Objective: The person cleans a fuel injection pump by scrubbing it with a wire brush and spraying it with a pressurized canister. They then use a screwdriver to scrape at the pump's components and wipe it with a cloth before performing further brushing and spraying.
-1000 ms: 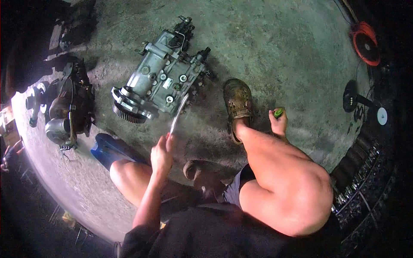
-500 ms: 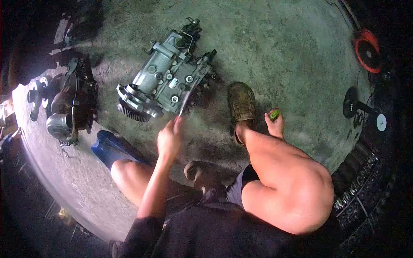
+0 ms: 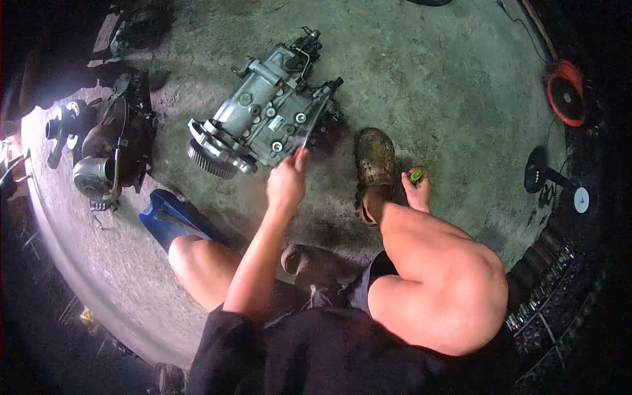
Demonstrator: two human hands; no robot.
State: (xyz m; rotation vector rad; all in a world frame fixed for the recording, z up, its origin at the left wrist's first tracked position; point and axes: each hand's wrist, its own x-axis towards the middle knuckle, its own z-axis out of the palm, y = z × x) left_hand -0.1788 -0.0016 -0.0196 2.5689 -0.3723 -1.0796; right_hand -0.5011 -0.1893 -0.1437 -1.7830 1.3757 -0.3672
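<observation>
A grey metal injection pump [image 3: 263, 105] with a toothed gear [image 3: 210, 159] at its lower end lies on the concrete floor. My left hand [image 3: 284, 185] is wrapped round the red handle of a screwdriver [image 3: 307, 135]. Its slim metal shaft runs up along the pump's right side, and I cannot make out its tip. Low by my shoe, my right hand [image 3: 417, 192] is closed on a tool with a green-and-black handle [image 3: 416, 176]. The rest of that tool is hidden.
A dark turbocharger-like part [image 3: 99, 155] sits at the left. My brown clog [image 3: 374, 158] rests right of the pump, and a blue plastic stool [image 3: 174, 216] is by my left leg. A red-rimmed fan [image 3: 566, 93] and rows of small metal parts [image 3: 543, 283] line the right side.
My left hand and the red-handled screwdriver have moved up and right, closer along the pump's side. The view has shifted slightly. My right hand keeps hold of the green-and-black handle.
</observation>
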